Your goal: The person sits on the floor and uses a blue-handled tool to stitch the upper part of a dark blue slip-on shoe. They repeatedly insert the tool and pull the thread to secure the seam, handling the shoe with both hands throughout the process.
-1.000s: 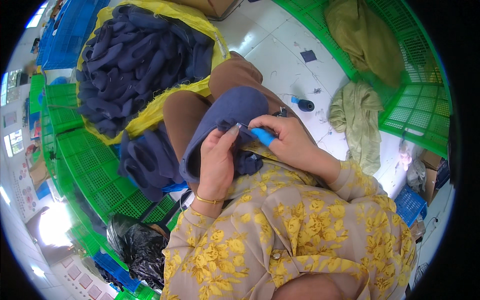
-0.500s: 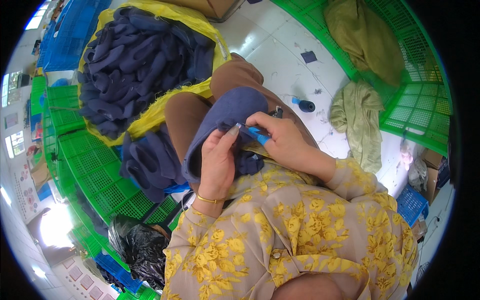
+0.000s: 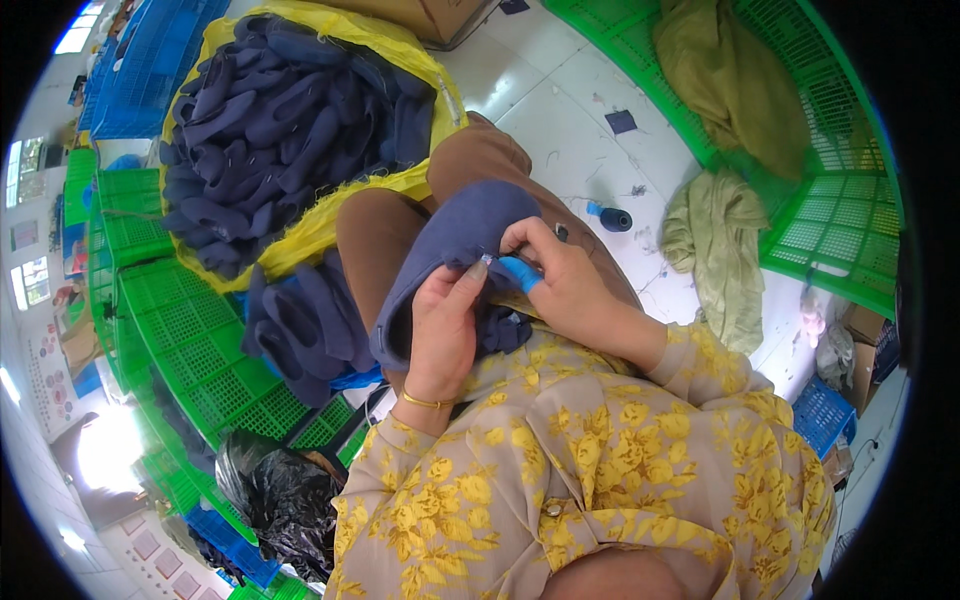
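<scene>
A navy-blue felt hat (image 3: 465, 215) with a rounded crown lies across my lap. My left hand (image 3: 447, 325) is closed on its gathered edge, thumb on top, beside a small whitish tag (image 3: 487, 258). My right hand (image 3: 572, 275), with blue tape wrapped round a finger, is closed in a pinch just right of the tag. Anything between its fingertips is too small to make out. Bunched navy cloth (image 3: 503, 330) hangs below, between my hands. A small dark object (image 3: 561, 232) shows just behind my right hand, its kind unclear.
A yellow sack (image 3: 345, 210) full of navy felt pieces stands ahead left, with more navy pieces (image 3: 305, 325) beside my knee. Green plastic crates (image 3: 205, 345) flank me. On the tiled floor lie a dark thread spool (image 3: 615, 219), a dark cloth scrap (image 3: 621, 121) and olive cloth (image 3: 715, 260).
My right hand has come in slightly and its index finger is more curled. The hat's edge is turned a little, so the whitish tag shows more plainly between my hands.
</scene>
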`<state>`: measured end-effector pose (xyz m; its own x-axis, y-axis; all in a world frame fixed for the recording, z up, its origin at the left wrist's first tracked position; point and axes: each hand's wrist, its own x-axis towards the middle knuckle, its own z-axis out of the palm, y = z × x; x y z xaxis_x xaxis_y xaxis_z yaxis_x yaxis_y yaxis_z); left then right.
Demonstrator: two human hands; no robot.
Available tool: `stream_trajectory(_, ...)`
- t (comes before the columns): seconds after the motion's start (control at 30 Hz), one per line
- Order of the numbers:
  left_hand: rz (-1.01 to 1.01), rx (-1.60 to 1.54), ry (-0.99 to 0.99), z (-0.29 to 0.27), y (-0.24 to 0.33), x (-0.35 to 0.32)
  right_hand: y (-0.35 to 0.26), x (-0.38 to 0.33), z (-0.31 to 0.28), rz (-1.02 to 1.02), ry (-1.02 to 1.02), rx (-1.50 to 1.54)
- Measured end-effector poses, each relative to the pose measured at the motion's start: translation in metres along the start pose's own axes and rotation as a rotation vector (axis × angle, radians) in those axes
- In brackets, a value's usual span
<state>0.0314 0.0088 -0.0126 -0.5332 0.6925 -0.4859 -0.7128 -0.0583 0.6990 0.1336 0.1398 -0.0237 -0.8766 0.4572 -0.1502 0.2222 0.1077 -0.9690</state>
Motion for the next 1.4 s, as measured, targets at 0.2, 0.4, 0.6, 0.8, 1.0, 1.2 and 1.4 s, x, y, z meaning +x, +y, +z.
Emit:
stream_trajectory(0.2,0.01,0.083,0.054,0.013,0.003,-0.01,-0.022,0.008,-0.001,-0.071,0.001,0.028)
stream_trajectory(0.4,-0.003,0.399,0.088,0.012,0.003,-0.032,-0.045,0.001,-0.015,0.068,-0.159,-0.131)
stream_trajectory(0.6,0.006,0.526,0.164,0.011,0.0,-0.022,-0.029,0.001,-0.004,-0.21,0.113,-0.172)
stream_trajectory(0.8,-0.094,0.324,0.148,0.01,0.013,-0.02,-0.063,0.023,-0.038,0.167,0.152,0.829)
stream_trajectory(1.0,-0.06,0.251,0.17,0.016,0.015,-0.019,-0.066,0.014,-0.196,-0.162,0.184,1.121)
stream_trajectory(1.2,-0.097,0.338,0.134,0.017,0.007,-0.021,-0.058,-0.013,-0.299,-0.455,0.487,0.872)
stream_trajectory(1.4,-0.156,0.22,-0.002,0.003,0.015,-0.018,-0.044,-0.007,-0.11,-0.096,0.297,0.112)
